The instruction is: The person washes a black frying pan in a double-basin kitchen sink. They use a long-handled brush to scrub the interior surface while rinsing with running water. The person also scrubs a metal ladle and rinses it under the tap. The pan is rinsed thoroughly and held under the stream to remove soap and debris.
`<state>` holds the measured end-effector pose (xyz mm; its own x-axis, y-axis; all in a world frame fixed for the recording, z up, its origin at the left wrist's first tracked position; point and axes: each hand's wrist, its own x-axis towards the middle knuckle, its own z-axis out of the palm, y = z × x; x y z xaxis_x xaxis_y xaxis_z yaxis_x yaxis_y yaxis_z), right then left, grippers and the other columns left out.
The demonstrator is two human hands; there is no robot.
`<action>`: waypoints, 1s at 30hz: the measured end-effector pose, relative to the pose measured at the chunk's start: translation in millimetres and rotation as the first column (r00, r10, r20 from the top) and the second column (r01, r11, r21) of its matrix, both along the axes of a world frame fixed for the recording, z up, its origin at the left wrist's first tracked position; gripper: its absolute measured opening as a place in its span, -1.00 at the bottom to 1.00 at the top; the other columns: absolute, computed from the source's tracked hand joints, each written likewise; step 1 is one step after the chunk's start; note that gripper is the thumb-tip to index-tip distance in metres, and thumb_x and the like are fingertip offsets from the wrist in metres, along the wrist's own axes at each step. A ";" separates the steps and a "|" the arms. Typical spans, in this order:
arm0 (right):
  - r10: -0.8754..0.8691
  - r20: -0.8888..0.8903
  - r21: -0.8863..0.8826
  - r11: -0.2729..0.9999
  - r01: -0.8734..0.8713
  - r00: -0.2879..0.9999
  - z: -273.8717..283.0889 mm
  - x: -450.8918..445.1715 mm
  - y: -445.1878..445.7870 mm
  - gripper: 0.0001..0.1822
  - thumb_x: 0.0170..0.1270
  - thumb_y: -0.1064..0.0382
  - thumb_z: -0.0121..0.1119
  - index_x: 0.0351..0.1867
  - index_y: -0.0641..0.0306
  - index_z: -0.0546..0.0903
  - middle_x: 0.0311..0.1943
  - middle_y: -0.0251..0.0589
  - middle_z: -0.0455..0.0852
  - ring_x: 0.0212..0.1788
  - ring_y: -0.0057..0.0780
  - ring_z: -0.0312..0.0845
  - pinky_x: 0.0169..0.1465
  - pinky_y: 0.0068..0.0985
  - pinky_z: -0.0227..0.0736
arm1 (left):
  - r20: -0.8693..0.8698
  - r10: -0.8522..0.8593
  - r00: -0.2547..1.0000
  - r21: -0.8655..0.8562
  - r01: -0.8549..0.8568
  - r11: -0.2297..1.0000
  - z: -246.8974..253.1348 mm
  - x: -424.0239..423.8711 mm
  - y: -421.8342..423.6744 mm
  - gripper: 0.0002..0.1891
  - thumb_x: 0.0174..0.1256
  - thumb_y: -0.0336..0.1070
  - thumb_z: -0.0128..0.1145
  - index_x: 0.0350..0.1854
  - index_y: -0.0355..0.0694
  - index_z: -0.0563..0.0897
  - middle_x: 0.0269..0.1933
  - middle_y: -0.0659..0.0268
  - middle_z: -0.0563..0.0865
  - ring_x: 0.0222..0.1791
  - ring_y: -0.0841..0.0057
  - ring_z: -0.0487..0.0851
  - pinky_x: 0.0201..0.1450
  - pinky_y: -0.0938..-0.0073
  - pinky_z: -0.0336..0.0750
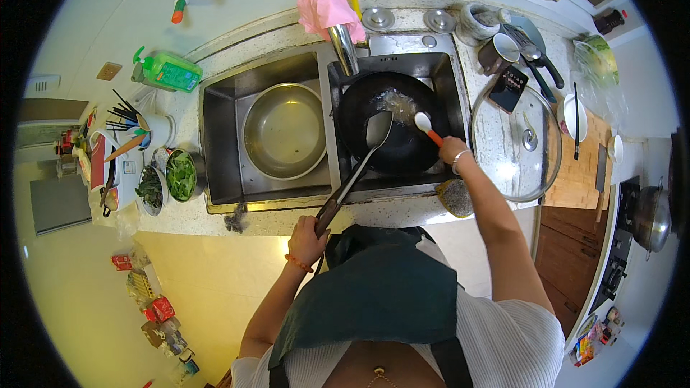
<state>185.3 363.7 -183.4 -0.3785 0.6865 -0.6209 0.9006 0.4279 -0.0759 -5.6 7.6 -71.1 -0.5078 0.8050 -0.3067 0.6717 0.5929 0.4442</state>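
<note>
A black wok (412, 155) sits in the right basin (455, 91) of a steel double sink, with some foamy water (398, 106) at its far side. My left hand (307, 237) grips the dark handle of a metal wok spatula (380, 128), whose blade lies over the wok. Between the fingers of my right hand (454, 152) is a small white-headed utensil (423, 121) with an orange handle; brush or spoon, I cannot tell. Its head points into the wok. Above the wok hangs the chrome faucet (345, 54), partly wrapped in pink cloth (329, 2).
A wide metal pan (285, 140) occupies the left basin. Green leaves fill a metal bowl (199, 178) by the left rim. A glass lid (506, 167) lies right, a phone (508, 89) at its edge. A scrubber (457, 198) rests on the front ledge.
</note>
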 end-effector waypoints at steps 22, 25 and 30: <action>-0.426 -0.475 -0.255 0.904 0.343 0.770 -59.8 -108.7 -46.8 -0.72 0.14 0.14 0.01 -0.23 0.29 0.54 -0.64 -0.04 0.56 -0.64 -0.29 0.53 -0.57 -0.41 0.42 | 0.020 0.188 0.982 0.145 -0.189 0.971 -29.5 16.9 24.5 -0.69 0.04 -0.31 0.13 -0.19 -0.26 0.36 -0.25 0.05 0.49 -0.36 0.05 0.52 -0.39 0.20 0.44; -0.509 -0.520 -0.660 0.750 0.056 0.686 7.7 -91.7 -81.1 -0.72 0.22 0.19 -0.06 -0.11 0.29 0.46 -0.83 -0.27 0.40 -0.87 -0.54 0.31 -0.79 -0.57 0.20 | 0.013 0.186 0.982 0.165 -0.186 0.969 -30.9 16.2 20.6 -0.69 0.05 -0.31 0.13 -0.19 -0.26 0.36 -0.26 0.04 0.51 -0.36 0.05 0.53 -0.38 0.20 0.44; -0.229 -0.458 -0.622 0.773 -0.125 0.859 50.4 -44.9 -74.4 -0.70 0.16 0.23 -0.02 -0.09 0.28 0.47 -0.68 -0.15 0.56 -0.74 -0.43 0.48 -0.67 -0.47 0.37 | 0.046 0.196 0.980 0.136 -0.200 0.970 -28.8 17.1 19.7 -0.72 0.05 -0.32 0.09 -0.21 -0.25 0.36 -0.25 0.05 0.48 -0.39 0.02 0.52 -0.41 0.17 0.44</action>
